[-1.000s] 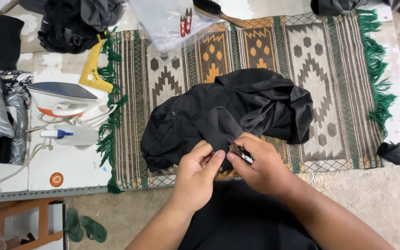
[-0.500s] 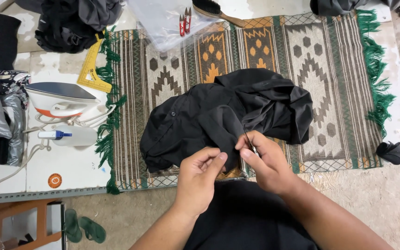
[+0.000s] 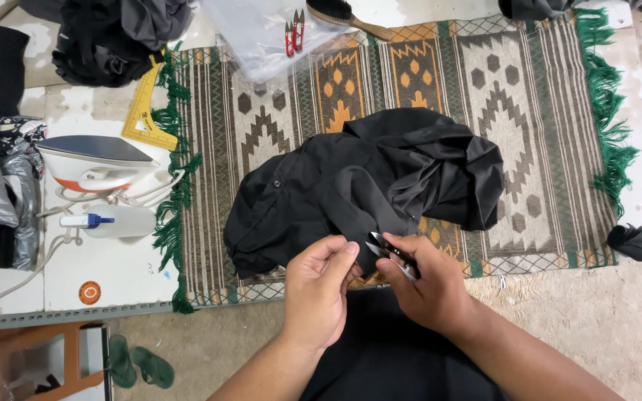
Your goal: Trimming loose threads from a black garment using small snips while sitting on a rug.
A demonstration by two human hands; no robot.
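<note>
The left hand point(image 3: 321, 286) pinches the near edge of a black garment point(image 3: 358, 186) heaped on the patterned rug point(image 3: 544, 111), the right hand point(image 3: 429, 286) is closed around small thread snips point(image 3: 389, 255) (handles hidden in the fist), blades just beside that edge.

A black garment point(image 3: 365, 186) lies bunched on a patterned rug with green fringe point(image 3: 544, 96). At its near edge the left hand point(image 3: 319, 293) pinches a fold of the cloth, while the right hand point(image 3: 429, 286) grips small thread snips point(image 3: 389, 254), blades pointing left toward the pinched cloth. To the left stand a white iron point(image 3: 98, 163) and a yellow set square point(image 3: 143, 111). At the far edge lie red snips point(image 3: 294, 30) on clear plastic and a wooden brush point(image 3: 347, 16).
</note>
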